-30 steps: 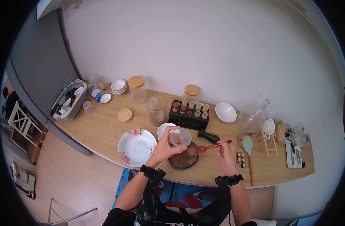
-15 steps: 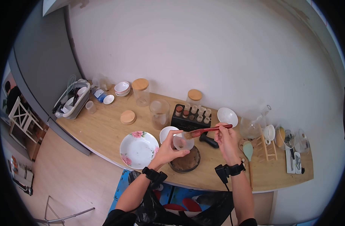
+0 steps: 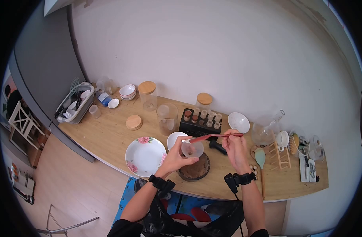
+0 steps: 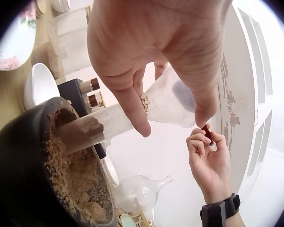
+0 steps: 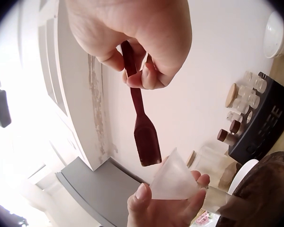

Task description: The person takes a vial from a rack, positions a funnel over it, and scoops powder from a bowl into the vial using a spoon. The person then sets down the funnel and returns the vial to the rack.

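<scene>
My left hand (image 3: pixel 177 158) holds a translucent funnel (image 3: pixel 193 148) between thumb and fingers. In the left wrist view, the funnel's narrow end meets a clear tube (image 4: pixel 114 121) with brown powder in its lower part. A few crumbs cling near the funnel's neck. The tube's lower end overlaps the dark round bowl (image 4: pixel 19 165), which contains brown grounds (image 4: pixel 80 184). My right hand (image 3: pixel 237 153) pinches the handle of a dark red scoop (image 5: pixel 146 142). Its blade hangs tilted down over the funnel's mouth, and no powder shows on the side facing the right wrist camera.
Behind the hands stands a black rack (image 3: pixel 196 128) of small vials, with a black-handled tool (image 3: pixel 217 147) beside it. A flowered plate (image 3: pixel 145 158) lies left, next to a small white bowl (image 3: pixel 173 139). A green spatula (image 3: pixel 260 158) and wooden rack (image 3: pixel 281 156) are to the right.
The scoop, loaded with brown powder, has risen from the dark bowl to the funnel and turned over there. My left hand has stayed nearly in place with the funnel.
</scene>
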`<action>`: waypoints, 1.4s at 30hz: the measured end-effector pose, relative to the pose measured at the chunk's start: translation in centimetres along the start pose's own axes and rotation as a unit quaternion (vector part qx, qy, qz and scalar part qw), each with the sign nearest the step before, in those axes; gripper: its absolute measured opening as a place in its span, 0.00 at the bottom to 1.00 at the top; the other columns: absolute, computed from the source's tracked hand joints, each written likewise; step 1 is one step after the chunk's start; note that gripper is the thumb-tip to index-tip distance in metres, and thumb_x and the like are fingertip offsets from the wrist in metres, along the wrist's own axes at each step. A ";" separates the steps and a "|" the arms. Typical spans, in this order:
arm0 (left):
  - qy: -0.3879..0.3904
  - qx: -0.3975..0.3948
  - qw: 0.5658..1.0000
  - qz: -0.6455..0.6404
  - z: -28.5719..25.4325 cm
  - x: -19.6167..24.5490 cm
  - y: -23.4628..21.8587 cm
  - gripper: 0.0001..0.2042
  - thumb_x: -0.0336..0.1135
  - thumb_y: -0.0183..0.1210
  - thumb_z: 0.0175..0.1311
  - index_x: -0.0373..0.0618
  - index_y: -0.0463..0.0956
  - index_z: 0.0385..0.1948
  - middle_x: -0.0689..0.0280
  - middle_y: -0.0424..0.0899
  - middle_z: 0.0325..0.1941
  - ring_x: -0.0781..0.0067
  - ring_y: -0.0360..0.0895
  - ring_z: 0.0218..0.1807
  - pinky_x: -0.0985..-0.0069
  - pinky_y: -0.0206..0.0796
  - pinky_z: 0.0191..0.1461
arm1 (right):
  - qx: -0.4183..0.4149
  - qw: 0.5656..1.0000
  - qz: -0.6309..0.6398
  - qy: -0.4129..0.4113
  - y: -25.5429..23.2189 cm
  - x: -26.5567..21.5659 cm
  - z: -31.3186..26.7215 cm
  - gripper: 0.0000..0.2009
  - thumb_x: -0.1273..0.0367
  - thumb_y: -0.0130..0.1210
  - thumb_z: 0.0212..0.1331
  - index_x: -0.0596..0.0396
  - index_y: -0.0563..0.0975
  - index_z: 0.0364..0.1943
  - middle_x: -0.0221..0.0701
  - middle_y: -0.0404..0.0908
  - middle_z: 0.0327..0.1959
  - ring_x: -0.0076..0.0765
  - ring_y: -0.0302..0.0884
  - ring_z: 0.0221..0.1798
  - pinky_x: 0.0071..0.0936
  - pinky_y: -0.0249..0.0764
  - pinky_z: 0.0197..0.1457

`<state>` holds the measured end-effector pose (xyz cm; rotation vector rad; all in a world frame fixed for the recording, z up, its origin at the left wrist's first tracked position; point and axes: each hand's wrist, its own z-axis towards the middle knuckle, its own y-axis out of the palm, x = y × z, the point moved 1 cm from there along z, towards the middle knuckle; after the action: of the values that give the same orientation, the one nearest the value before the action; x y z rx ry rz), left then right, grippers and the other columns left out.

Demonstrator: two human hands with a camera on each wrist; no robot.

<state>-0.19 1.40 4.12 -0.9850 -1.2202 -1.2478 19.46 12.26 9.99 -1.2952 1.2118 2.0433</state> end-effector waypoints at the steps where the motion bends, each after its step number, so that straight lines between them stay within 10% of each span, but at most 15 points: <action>1: 0.010 0.003 1.000 0.000 0.0 0.0 0.0 0.37 0.32 0.72 0.47 0.47 0.59 0.60 0.61 0.73 0.49 0.69 0.72 0.54 0.73 0.74 0.53 | 0.001 1.000 0.000 0.000 0.2 -0.1 -0.1 0.07 0.73 0.46 0.64 0.61 0.73 0.41 0.29 0.72 0.29 0.21 0.68 0.29 0.18 0.61 0.30; 14: 0.003 0.010 1.000 -0.008 0.6 -0.3 -0.3 0.36 0.31 0.72 0.47 0.48 0.60 0.60 0.62 0.74 0.46 0.71 0.72 0.52 0.74 0.71 0.52 | 0.243 0.964 -0.089 -0.058 -4.1 1.7 -4.4 0.09 0.66 0.49 0.68 0.58 0.75 0.38 0.22 0.71 0.21 0.15 0.63 0.20 0.15 0.59 0.22; 23: 0.024 0.008 1.000 0.002 0.5 -0.5 -0.1 0.36 0.32 0.72 0.47 0.48 0.60 0.59 0.63 0.74 0.45 0.72 0.72 0.51 0.76 0.70 0.51 | 0.109 0.944 -0.311 0.009 -4.3 8.7 -6.4 0.05 0.71 0.52 0.65 0.59 0.77 0.36 0.22 0.72 0.21 0.14 0.68 0.21 0.16 0.63 0.24; 42: 0.015 0.013 1.000 0.001 0.3 0.0 0.1 0.36 0.31 0.72 0.47 0.48 0.60 0.59 0.62 0.73 0.45 0.71 0.73 0.51 0.75 0.73 0.51 | 0.196 0.963 -0.103 0.151 -7.0 7.5 -5.4 0.10 0.65 0.50 0.65 0.58 0.78 0.34 0.25 0.74 0.21 0.18 0.68 0.19 0.15 0.59 0.21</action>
<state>-0.08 1.69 4.18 -0.9452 -1.2087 -1.2388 23.72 10.67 -0.69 -1.4910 1.4536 1.4037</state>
